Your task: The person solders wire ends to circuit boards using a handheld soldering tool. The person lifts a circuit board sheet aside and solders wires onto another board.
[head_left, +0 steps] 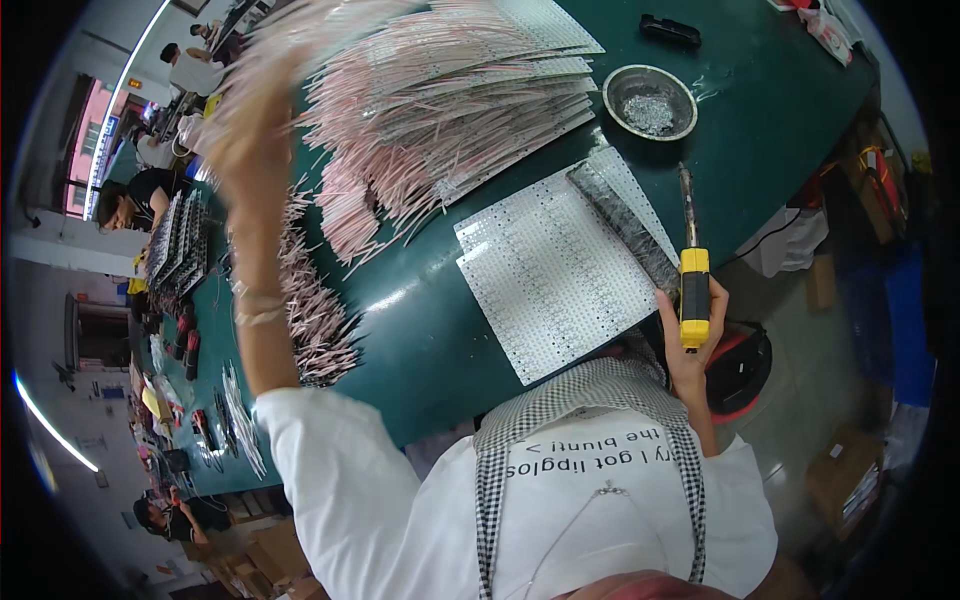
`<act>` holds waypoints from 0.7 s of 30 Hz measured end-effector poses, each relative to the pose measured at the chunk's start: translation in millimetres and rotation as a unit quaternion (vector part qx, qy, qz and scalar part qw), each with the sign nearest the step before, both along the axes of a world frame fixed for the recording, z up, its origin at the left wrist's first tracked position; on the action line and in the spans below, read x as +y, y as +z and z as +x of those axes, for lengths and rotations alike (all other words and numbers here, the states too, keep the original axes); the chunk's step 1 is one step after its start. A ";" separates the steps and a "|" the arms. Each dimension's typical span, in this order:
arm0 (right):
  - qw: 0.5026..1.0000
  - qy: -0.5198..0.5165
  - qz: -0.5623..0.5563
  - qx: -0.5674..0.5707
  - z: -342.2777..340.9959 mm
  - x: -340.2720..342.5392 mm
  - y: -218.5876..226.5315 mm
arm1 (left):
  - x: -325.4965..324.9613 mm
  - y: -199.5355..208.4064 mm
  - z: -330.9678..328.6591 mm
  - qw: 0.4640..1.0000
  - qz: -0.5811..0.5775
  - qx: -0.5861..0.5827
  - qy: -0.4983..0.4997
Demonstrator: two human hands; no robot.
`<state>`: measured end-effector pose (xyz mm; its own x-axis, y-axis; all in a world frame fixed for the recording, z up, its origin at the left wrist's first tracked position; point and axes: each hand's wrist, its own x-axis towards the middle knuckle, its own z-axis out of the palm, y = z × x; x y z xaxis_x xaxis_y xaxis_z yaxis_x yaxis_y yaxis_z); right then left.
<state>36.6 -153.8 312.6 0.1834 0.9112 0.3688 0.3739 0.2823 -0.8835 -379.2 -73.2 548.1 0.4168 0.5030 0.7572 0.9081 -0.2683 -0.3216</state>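
My left hand [248, 140] is raised at the far left and smeared by motion. A blurred, pale pink-and-white wired panel [300, 45] moves with it, beside a tall stack of panels with pink and white wires [450, 105]. My right hand [686, 372] is closed round a yellow-and-black soldering iron [694, 300], whose metal tip points away from me. Beside its fingers, a long dark grey bar [625, 225] lies across the silvery perforated panels [550, 270] at the table's near edge.
Beyond the iron stands a metal bowl [650, 103] with silvery bits in it. A black object [670, 31] lies farther off on the green table [420, 340]. More wired pieces [315, 300] lie at left. Other people sit along the left. Boxes stand on the right floor.
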 end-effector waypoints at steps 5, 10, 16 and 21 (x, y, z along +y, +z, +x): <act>0.996 -0.033 -0.017 0.079 0.2 -19.7 19.1 | 31.5 -62.2 5.5 0.989 -0.145 0.030 -0.028; 0.992 -0.031 -0.007 0.124 -18.7 -22.0 23.3 | -14.6 -53.2 9.7 0.995 -0.072 -0.066 0.020; 0.978 0.109 -0.092 0.149 -79.1 -33.4 8.6 | -102.9 -187.3 -44.5 0.768 -0.447 -0.458 0.036; 0.950 0.223 -0.176 0.130 -158.8 -42.8 -24.0 | -113.0 -260.4 -107.5 0.647 -0.529 -0.549 -0.021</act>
